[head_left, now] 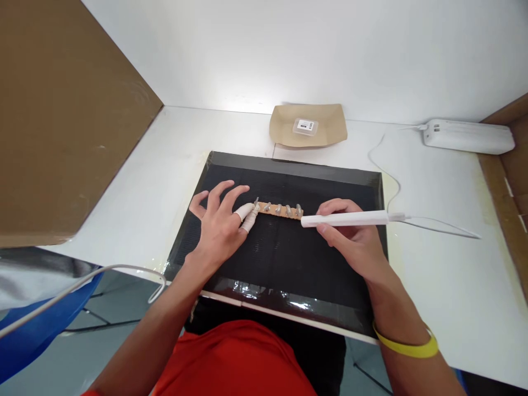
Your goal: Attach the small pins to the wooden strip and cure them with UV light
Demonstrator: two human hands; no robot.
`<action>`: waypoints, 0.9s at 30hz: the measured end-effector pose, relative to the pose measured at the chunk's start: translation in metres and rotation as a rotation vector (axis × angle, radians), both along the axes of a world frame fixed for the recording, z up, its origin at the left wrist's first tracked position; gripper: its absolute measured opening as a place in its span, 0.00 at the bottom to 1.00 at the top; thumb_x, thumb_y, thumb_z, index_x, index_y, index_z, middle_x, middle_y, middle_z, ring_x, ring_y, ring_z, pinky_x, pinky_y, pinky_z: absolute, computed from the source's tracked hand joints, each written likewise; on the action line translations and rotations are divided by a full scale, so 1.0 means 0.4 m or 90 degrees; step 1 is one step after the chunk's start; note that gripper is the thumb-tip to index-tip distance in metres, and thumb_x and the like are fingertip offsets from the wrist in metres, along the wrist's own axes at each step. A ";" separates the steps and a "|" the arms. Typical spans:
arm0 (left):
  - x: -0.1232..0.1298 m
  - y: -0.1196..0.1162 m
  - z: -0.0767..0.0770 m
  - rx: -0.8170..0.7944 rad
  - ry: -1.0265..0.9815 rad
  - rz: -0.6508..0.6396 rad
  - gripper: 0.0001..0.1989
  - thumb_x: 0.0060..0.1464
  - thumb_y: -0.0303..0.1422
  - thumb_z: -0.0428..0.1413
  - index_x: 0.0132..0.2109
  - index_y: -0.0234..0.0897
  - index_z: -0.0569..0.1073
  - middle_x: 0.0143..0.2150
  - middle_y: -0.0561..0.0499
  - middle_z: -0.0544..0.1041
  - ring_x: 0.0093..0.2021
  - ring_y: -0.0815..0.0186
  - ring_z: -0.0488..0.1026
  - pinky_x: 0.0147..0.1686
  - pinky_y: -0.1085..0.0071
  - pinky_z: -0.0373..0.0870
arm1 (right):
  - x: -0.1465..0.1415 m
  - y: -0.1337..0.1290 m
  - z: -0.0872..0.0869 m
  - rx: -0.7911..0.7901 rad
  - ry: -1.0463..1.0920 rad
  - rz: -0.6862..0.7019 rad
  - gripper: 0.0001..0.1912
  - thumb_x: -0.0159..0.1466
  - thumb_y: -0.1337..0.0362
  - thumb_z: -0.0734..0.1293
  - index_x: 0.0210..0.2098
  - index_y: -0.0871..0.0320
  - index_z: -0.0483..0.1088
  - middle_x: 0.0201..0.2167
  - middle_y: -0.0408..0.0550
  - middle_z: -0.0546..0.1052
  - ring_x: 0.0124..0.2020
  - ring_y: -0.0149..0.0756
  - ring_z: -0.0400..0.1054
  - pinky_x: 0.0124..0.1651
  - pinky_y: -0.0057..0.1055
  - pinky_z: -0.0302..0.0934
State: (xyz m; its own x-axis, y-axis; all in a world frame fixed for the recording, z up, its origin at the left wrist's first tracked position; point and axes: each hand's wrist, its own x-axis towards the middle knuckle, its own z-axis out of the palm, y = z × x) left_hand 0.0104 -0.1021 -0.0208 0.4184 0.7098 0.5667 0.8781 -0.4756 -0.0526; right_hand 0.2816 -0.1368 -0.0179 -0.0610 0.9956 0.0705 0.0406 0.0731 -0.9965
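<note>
A narrow tan corrugated cardboard strip (284, 214) lies across the black mat, with several small silvery pieces (289, 210) standing along it. At its left end, my left hand (223, 223) is closed in a pinch, its thumb and forefinger wrapped in white coverings. A small silvery piece (256, 201) sticks up at those fingertips; the other fingers are spread. My right hand (355, 236) is wrapped around a white pen-like device (346, 219) with a cable at its back end. The device's tip points left, close to the strip's right end.
The black mat (264, 269) has shiny tape along its edges. Behind it, a tan paper tray (280, 129) holds a small clear box (306, 127). A white power strip (468, 136) and thin cables are at the right. A large brown cardboard panel (61, 110) stands left.
</note>
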 end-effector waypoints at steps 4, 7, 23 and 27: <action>-0.003 -0.002 0.002 -0.014 -0.007 -0.005 0.03 0.64 0.31 0.62 0.38 0.42 0.80 0.57 0.48 0.82 0.63 0.48 0.74 0.57 0.49 0.53 | -0.001 0.001 -0.001 -0.005 0.003 0.007 0.06 0.66 0.62 0.74 0.41 0.49 0.73 0.40 0.41 0.73 0.28 0.27 0.64 0.26 0.27 0.60; -0.006 -0.006 0.004 -0.048 -0.051 -0.006 0.02 0.64 0.32 0.63 0.40 0.43 0.80 0.58 0.48 0.82 0.64 0.48 0.74 0.58 0.49 0.53 | 0.000 0.002 -0.002 -0.004 0.004 0.006 0.07 0.66 0.62 0.74 0.41 0.49 0.73 0.39 0.41 0.73 0.28 0.27 0.64 0.26 0.27 0.60; -0.049 -0.016 -0.016 -0.184 -0.138 0.051 0.08 0.62 0.42 0.65 0.43 0.44 0.82 0.59 0.45 0.81 0.67 0.47 0.70 0.61 0.48 0.55 | -0.001 0.000 0.003 -0.009 -0.011 -0.004 0.08 0.65 0.60 0.74 0.41 0.50 0.72 0.39 0.42 0.73 0.29 0.28 0.65 0.25 0.27 0.60; -0.038 -0.020 -0.025 -0.192 -0.142 0.074 0.07 0.63 0.40 0.65 0.40 0.43 0.83 0.57 0.45 0.82 0.65 0.48 0.72 0.61 0.47 0.54 | 0.001 -0.001 0.001 -0.016 -0.016 -0.005 0.08 0.65 0.59 0.75 0.40 0.51 0.72 0.39 0.43 0.73 0.28 0.28 0.64 0.24 0.27 0.60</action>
